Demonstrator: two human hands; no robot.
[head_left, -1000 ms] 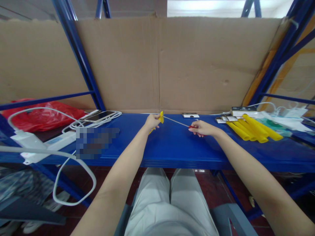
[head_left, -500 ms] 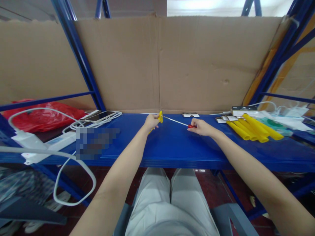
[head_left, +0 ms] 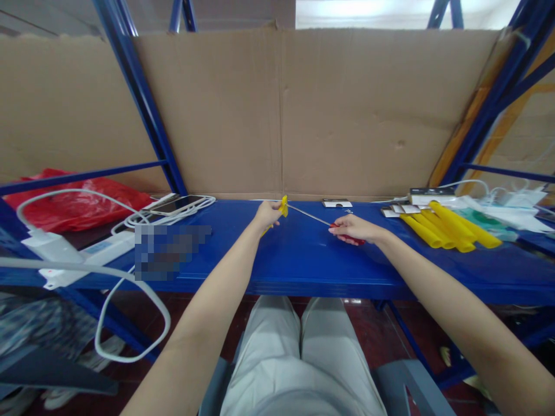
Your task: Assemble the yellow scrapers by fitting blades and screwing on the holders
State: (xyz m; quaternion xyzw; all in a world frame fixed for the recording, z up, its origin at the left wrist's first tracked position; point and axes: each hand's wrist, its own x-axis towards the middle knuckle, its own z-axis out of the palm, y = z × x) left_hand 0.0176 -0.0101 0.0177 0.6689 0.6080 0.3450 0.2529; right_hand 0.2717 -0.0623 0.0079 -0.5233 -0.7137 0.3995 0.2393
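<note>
My left hand point(head_left: 267, 216) is closed around a yellow piece point(head_left: 284, 206) with a flared end, over the middle of the blue tabletop; most of that piece is hidden by the fingers. My right hand point(head_left: 356, 226) grips a screwdriver point(head_left: 309, 215) by its red handle. Its long metal shaft points left, and the tip meets the flared end of the yellow piece. At this size I cannot tell whether a screw is at the tip. Small silvery bits point(head_left: 348, 211) lie just behind my right hand.
Several yellow tubes point(head_left: 451, 228) and small black-and-white cards point(head_left: 401, 209) lie on the right. Another card point(head_left: 337, 203) rests near the cardboard wall point(head_left: 368, 115). To the left are a red plastic bag point(head_left: 78, 202), a phone point(head_left: 176, 205), white cables and a power strip point(head_left: 99, 257).
My right hand has changed its hold on the screwdriver, and more of the red handle shows under the fingers. My left hand with the yellow piece stays in place.
</note>
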